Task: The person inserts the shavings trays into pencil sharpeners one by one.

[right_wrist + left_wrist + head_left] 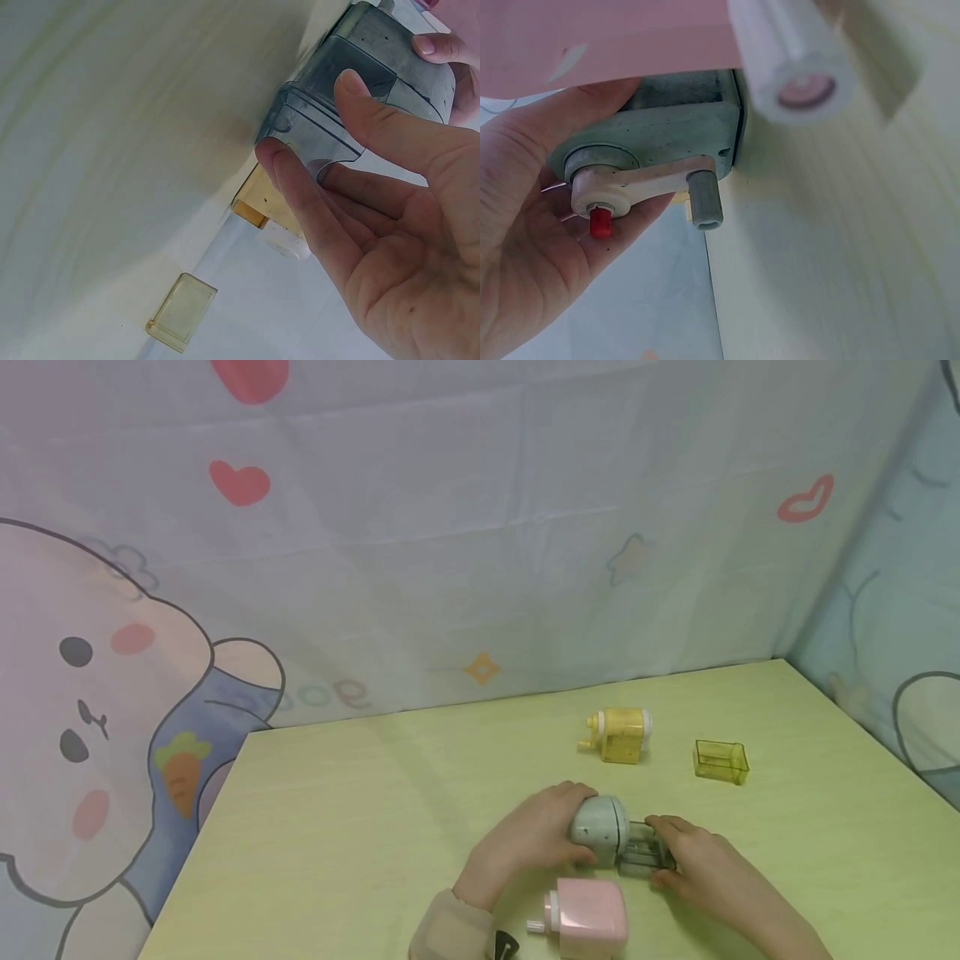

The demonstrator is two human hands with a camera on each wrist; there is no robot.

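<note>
A grey-green crank pencil sharpener (pixel 597 827) stands on the table, its white crank arm and grey knob (pixel 706 201) showing in the left wrist view. My left hand (pixel 536 831) grips its body, thumb on one side and fingers on the other. From its right side a clear grey shavings drawer (pixel 639 853) sticks partly out. My right hand (pixel 701 864) holds the outer end of that drawer between thumb and fingers. Just in front of my left hand is a pink pencil sharpener (pixel 591 914) with its crank toward the left.
A yellow pencil sharpener (pixel 622 735) stands farther back on the pale table (pixel 352 827). To its right lies a separate clear yellow drawer (pixel 721 763). A printed cloth (pixel 450 527) hangs behind the table's back edge.
</note>
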